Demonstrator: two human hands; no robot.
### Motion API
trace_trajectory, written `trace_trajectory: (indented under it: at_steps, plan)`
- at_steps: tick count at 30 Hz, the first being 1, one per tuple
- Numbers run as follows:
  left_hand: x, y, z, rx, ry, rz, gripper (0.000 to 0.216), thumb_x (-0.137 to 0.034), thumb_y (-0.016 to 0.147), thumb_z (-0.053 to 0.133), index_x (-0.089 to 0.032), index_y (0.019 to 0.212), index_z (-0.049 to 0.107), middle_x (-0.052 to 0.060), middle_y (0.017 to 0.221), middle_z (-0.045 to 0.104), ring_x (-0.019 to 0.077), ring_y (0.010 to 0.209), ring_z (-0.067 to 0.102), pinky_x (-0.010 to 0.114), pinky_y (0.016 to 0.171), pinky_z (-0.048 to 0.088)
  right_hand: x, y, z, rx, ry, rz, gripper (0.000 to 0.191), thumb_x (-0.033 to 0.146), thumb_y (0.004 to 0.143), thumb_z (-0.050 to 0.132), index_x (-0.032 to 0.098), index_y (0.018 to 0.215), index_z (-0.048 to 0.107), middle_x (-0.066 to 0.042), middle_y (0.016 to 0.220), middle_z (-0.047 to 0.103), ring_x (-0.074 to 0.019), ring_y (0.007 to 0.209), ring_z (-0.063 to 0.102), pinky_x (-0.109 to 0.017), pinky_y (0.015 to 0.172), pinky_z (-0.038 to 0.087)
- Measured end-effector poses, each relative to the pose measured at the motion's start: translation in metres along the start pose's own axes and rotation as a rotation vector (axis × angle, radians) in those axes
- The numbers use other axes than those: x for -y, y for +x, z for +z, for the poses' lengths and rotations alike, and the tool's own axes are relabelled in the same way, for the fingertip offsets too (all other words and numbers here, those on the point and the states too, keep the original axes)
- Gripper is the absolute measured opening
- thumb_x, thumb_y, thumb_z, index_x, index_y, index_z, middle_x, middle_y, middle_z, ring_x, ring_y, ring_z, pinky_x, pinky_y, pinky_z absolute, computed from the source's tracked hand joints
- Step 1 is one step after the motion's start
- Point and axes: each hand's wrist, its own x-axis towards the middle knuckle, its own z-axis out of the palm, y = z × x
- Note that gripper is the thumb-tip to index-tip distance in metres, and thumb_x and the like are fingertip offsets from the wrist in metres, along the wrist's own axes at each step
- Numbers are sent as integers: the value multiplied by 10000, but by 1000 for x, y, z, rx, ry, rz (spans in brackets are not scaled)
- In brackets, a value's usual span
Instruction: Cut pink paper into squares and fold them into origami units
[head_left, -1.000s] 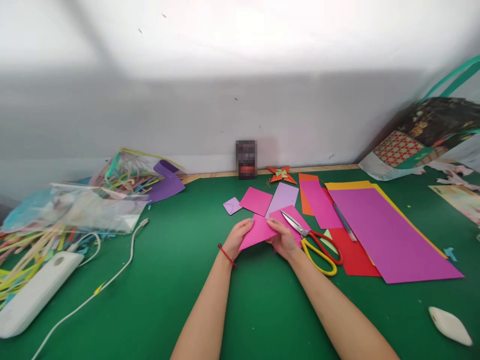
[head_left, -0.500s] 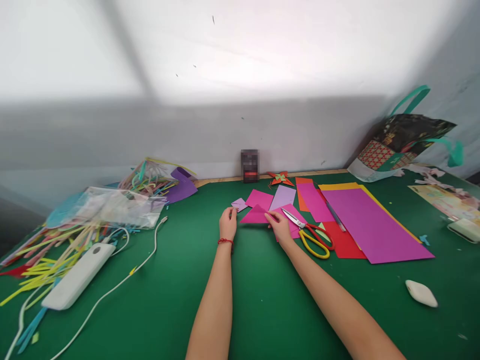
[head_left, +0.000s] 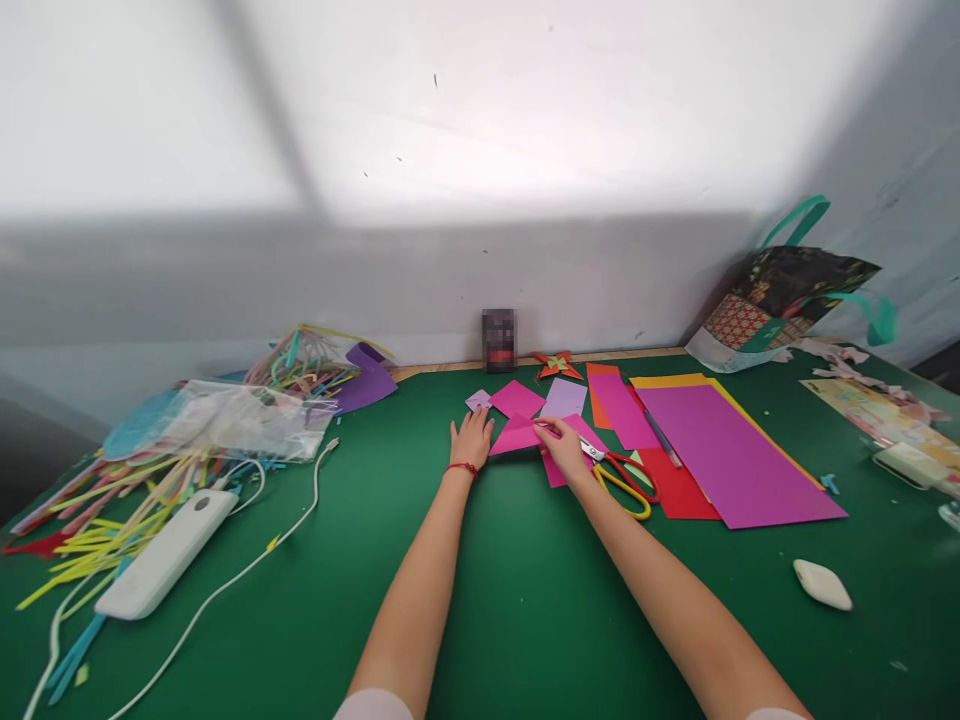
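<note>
Two bare hands meet near the middle of the frame, over a green bench [head_left: 517, 600]. The right hand [head_left: 561, 445] has its fingers pinched on the right end of a pink paper sheet [head_left: 516, 436], which sits at centre, just below a flat magenta paper square [head_left: 517, 399]. The left hand [head_left: 471, 438] lies palm down with fingers extended and gripping nothing that shows; their tips reach the lower edge of a small lilac folded square [head_left: 478, 399], though whether they press on it I cannot tell. A line crosses the pink sheet, so this looks like fold work.

To do it well, keep the right pinch light and near the edge — a hard squeeze would dent the sheet. Bring the left fingers onto the opposite corner, match edges to edges, then press the crease on bare bench, from its middle outward. The green stretch at lower centre would serve better than the overlapping papers.

Mind the scissors [head_left: 628, 487] right of centre: their red and yellow handles show, but the blades run behind the right hand, so a sideways slide there could catch fingers or paper — shifting them right first seems wise.
</note>
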Motion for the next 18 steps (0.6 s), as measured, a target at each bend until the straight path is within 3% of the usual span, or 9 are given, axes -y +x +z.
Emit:
trace_trajectory:
  at_steps: [2, 4, 7, 10, 15, 18]
  plan:
    - [5, 5, -4, -13, -17, 86, 435, -233, 896, 277, -195, 1320, 363, 82, 1389, 375, 218, 1283, 322, 474, 1052, 228, 0, 0, -4, -14, 34, 15, 326, 370, 561, 656, 167, 812, 606, 42, 546, 528, -100, 402, 474, -209, 329, 364]
    - [11, 4, -7, -60, -68, 278, 452, -179, 873, 319, -162, 1324, 355, 107, 1340, 440, 193, 1232, 400, 391, 1027, 312, 0, 0, -6, -28, 69, 27, 389, 388, 554, 667, 166, 860, 579, 52, 532, 517, -101, 389, 480, -198, 311, 337]
    - [18, -5, -6, -119, -83, 466, 489, -128, 830, 394, -185, 1316, 372, 96, 1287, 490, 191, 1179, 456, 361, 988, 369, -3, -1, -6, -39, 140, 49, 462, 376, 532, 707, 169, 917, 556, 66, 516, 515, -91, 385, 476, -179, 308, 317]
    - [19, -14, -3, -92, -68, 571, 468, -134, 811, 459, -239, 1267, 449, 65, 1176, 566, 180, 1072, 534, 327, 915, 434, -8, 0, 0, -66, 212, 75, 466, 352, 525, 733, 171, 915, 555, 73, 486, 517, -78, 377, 460, -171, 320, 330]
    - [20, -16, -1, -47, -136, 577, 355, -165, 792, 531, -263, 1129, 587, 44, 1071, 623, 170, 963, 591, 292, 836, 477, -13, -3, 8, -52, 254, 100, 360, 366, 573, 721, 179, 846, 581, 55, 509, 533, -95, 413, 504, -206, 379, 437]
    - [24, -12, 2, -40, -274, 540, 297, -186, 804, 522, -254, 1074, 624, 33, 1017, 659, 156, 907, 617, 278, 812, 489, -12, -7, 8, 111, 313, 75, 377, 335, 589, 727, 201, 905, 571, 17, 676, 600, -133, 562, 594, -217, 422, 485]
